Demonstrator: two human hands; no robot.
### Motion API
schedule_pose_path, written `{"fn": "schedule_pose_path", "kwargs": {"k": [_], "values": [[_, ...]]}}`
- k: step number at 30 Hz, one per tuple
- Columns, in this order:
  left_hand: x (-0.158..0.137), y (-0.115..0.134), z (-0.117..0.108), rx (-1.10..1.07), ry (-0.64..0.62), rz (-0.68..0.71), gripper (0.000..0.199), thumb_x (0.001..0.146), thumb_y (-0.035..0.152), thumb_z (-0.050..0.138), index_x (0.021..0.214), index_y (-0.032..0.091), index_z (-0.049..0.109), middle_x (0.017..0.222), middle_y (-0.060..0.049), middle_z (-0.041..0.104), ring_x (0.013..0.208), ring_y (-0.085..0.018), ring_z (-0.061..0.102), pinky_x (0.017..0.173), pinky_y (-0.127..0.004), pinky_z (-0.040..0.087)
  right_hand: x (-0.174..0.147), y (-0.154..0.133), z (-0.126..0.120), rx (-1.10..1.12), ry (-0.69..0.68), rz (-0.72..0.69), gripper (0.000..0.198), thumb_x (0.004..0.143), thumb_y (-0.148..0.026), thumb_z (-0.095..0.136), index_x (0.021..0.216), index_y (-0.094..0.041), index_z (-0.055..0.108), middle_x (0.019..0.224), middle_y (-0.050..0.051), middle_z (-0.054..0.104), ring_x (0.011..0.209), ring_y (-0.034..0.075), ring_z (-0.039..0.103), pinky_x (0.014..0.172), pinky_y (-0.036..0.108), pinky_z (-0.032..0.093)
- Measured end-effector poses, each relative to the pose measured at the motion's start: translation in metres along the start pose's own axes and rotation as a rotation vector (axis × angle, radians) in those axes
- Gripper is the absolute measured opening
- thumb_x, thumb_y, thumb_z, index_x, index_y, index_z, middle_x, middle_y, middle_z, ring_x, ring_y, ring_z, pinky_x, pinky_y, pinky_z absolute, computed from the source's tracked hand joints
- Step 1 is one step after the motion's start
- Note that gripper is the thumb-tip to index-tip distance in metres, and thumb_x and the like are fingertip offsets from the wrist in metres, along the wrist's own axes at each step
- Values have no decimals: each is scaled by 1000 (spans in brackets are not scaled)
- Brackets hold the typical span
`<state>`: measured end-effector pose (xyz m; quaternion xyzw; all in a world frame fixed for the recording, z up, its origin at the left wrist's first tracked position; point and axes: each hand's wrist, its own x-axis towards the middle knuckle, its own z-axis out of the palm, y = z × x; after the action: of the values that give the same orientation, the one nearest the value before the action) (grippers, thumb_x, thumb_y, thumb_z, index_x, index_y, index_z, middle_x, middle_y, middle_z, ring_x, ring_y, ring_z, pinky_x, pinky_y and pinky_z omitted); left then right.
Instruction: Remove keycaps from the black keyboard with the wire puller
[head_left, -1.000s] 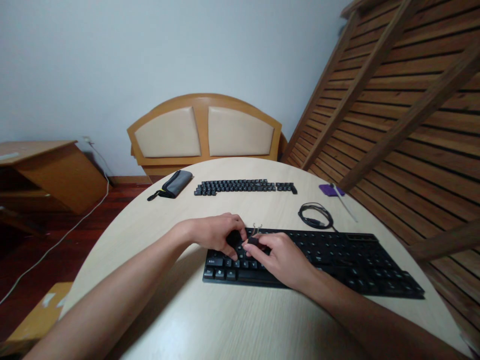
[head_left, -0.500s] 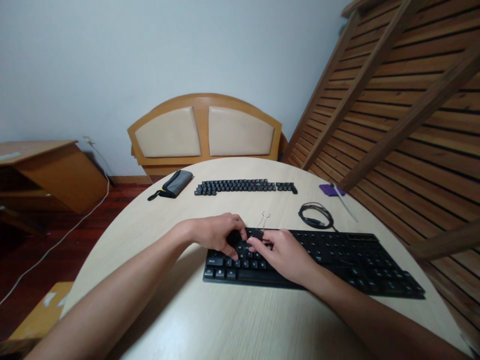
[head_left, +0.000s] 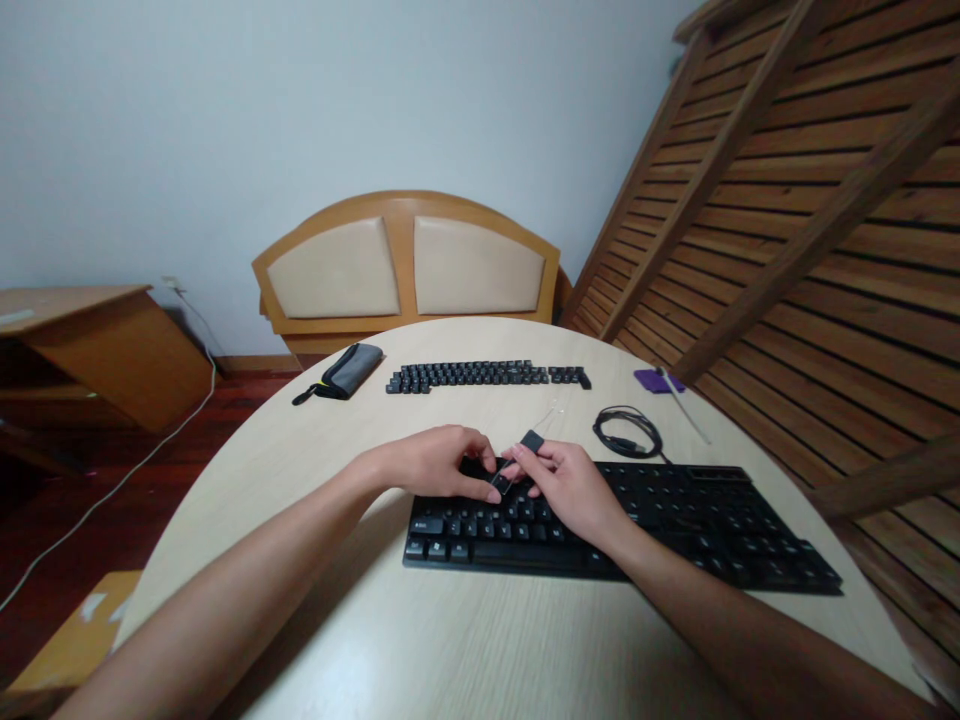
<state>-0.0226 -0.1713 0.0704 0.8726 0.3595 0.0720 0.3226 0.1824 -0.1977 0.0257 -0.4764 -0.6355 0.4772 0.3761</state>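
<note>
A black full-size keyboard [head_left: 637, 562] lies on the table under both hands, with keycaps in its lower left rows and bare switch spots elsewhere. My right hand [head_left: 574, 485] is closed on a wire keycap puller [head_left: 532, 441], its black handle between thumb and fingers and its thin wires pointing up and away. Over the keyboard's left part, my left hand [head_left: 446, 463] pinches a dark, longish keycap [head_left: 502, 482] between thumb and fingers. The right fingertips are close to this keycap; whether they touch it I cannot tell.
Rows of loose black keycaps [head_left: 472, 373] lie farther back on the round table [head_left: 360, 620]. A grey zip pouch [head_left: 352, 370] is at the back left. The coiled cable [head_left: 628, 432] lies behind the keyboard, and a purple cloth [head_left: 658, 381] with a thin stick [head_left: 686, 408] is at the right.
The puller has tilted to the right, with its handle higher above the keys. My left thumb has risen off the keys and now pinches the keycap beside my right fingertips.
</note>
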Motion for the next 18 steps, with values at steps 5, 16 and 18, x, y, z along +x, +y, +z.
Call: {"fn": "schedule_pose_path", "kwargs": {"k": [5, 16, 18], "values": [[5, 1, 6, -121, 35, 11, 29, 83, 43, 64, 93, 16, 65, 81, -2, 68, 70, -15, 58, 62, -25, 39, 2, 2, -1, 24, 58, -55, 42, 86, -53, 57, 94, -14, 72, 85, 11, 75, 78, 23, 71, 55, 28, 56], [10, -7, 10, -316, 54, -18, 27, 81, 37, 68, 93, 14, 64, 76, -2, 66, 68, -14, 56, 61, -24, 43, 7, 8, -1, 120, 40, 12, 47, 85, -57, 56, 90, -13, 71, 83, 12, 74, 72, 18, 70, 58, 27, 56], [11, -9, 11, -326, 74, -7, 27, 80, 37, 69, 93, 14, 63, 77, -2, 65, 68, -14, 56, 61, -24, 43, 7, 8, -2, 138, 43, 11, 47, 84, -57, 58, 89, -13, 71, 81, 11, 74, 70, 18, 70, 59, 27, 56]]}}
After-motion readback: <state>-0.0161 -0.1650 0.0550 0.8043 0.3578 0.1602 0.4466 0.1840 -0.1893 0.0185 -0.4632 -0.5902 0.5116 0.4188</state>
